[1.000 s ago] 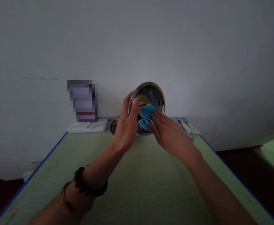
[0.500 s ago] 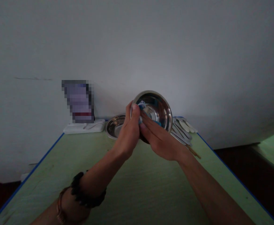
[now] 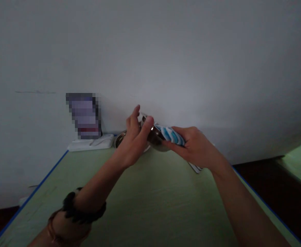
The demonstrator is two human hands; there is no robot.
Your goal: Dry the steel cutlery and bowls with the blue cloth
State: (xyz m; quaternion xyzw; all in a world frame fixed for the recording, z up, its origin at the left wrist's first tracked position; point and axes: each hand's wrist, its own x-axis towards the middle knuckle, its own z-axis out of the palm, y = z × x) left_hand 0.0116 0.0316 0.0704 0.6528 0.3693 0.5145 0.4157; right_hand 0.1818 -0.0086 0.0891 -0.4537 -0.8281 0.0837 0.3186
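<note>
A shiny metal bowl [image 3: 158,144] is held tilted above the table, its mouth turned up and to the right. My left hand [image 3: 135,139] grips its left rim, thumb over the edge and index finger raised. In my right hand [image 3: 198,146] is a blue-and-white cloth [image 3: 175,136], folded over the bowl's right rim and pinched there between thumb and fingers. Partly hidden behind my left hand, a second metal dish [image 3: 119,139] rests on the table. Some metal cutlery [image 3: 195,168] lies under my right hand, mostly covered by it.
A blurred-out upright screen [image 3: 85,116] leans at the back left, with a white holder [image 3: 91,142] at its foot. The light green table [image 3: 150,202] has blue edging and stands against a pale wall [image 3: 150,58]. Another green surface [image 3: 299,168] shows at far right.
The bowl has been turned from facing me to tilted sideways. My right hand has moved from inside the bowl to its right rim with the cloth. My left hand has shifted slightly left.
</note>
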